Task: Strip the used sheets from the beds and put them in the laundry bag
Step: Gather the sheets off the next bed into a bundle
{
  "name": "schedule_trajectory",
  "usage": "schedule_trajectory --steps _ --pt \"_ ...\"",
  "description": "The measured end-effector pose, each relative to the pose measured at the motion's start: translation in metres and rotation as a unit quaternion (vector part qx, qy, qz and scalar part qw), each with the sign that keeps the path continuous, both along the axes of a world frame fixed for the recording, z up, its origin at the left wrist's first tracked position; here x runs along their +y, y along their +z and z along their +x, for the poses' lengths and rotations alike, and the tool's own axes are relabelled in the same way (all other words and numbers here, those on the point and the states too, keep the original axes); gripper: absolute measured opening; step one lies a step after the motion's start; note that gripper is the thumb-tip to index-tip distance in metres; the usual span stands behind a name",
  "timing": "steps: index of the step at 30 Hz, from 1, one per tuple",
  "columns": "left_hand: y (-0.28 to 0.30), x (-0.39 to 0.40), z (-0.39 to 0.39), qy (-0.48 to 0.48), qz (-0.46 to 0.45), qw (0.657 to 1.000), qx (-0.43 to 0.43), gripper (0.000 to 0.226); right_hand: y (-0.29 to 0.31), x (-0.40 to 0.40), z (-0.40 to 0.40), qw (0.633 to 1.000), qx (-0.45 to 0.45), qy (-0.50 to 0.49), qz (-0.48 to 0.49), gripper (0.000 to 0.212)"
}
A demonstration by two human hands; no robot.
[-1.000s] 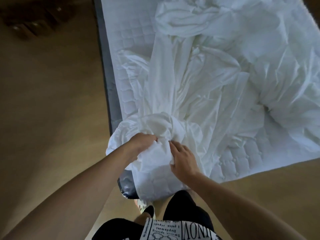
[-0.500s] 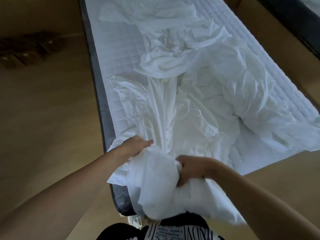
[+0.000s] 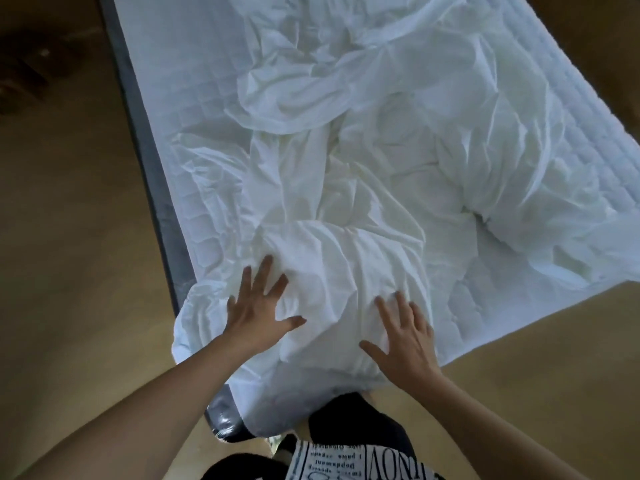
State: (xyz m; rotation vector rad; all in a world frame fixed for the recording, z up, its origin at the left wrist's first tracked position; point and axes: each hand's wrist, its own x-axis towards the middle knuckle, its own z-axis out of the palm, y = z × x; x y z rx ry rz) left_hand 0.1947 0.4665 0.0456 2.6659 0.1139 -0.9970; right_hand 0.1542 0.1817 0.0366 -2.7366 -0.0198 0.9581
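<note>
The crumpled white cotton sheet (image 3: 346, 188) is plain, without print, its folds shading to pale grey-blue on the left and to a warmer cream toward the middle. Under it the white quilted mattress (image 3: 180, 109) carries a stitched grid of small squares, seen on the bare left part and again along the right edge. The mattress's side band of dark grey fabric (image 3: 145, 133) runs down the left, ending in a glossy black corner near the bottom. The smooth wooden floor (image 3: 69, 254) is a dull ochre brown. The person's white printed garment (image 3: 346, 462) bears black lettering and outline drawings, beside black trousers (image 3: 356, 420)
</note>
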Motion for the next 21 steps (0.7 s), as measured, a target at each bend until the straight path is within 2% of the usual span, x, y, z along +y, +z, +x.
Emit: schedule_trajectory --steps 2,4,6,8,11,13,15,17,19,21 --pt "-0.012 -0.001 0.002 0.042 0.01 0.999 -0.011 0.109 -0.018 -0.015 -0.012 0.999 0.038 0.009 -0.024 0.116" --pt "-0.021 -0.005 0.004 0.068 -0.024 0.997 -0.006 0.131 -0.033 -0.015 -0.018 0.998 0.03 0.058 -0.002 0.131" --pt "-0.031 -0.007 0.006 0.064 -0.048 0.996 0.031 0.155 -0.046 -0.004 -0.02 0.993 0.031 0.11 0.036 0.135" --pt "-0.042 -0.004 0.007 0.041 -0.026 0.997 0.062 0.161 -0.061 0.011 -0.015 0.987 0.041 0.144 0.05 0.136" --pt "-0.051 -0.001 0.004 0.039 -0.003 0.999 0.025 0.133 -0.085 0.024 0.0 0.993 0.017 0.111 0.036 0.136" --pt "-0.048 -0.011 0.004 0.085 -0.004 0.996 -0.028 0.091 -0.091 0.031 0.009 0.998 -0.014 0.041 0.052 0.125" --pt "-0.04 -0.021 0.011 0.147 -0.008 0.987 -0.066 0.05 -0.092 0.039 0.018 0.991 -0.036 -0.071 0.106 0.109" --pt "-0.03 -0.023 0.02 0.194 -0.039 0.976 -0.086 0.024 -0.083 0.045 0.029 0.973 -0.059 -0.162 0.153 0.1" --pt "-0.016 -0.02 0.031 0.215 -0.09 0.97 -0.076 0.026 -0.064 0.049 0.042 0.952 -0.066 -0.234 0.184 0.087" --pt "0.004 -0.016 0.039 0.244 -0.137 0.959 -0.047 0.031 -0.036 0.051 0.055 0.925 -0.03 -0.309 0.22 0.076"
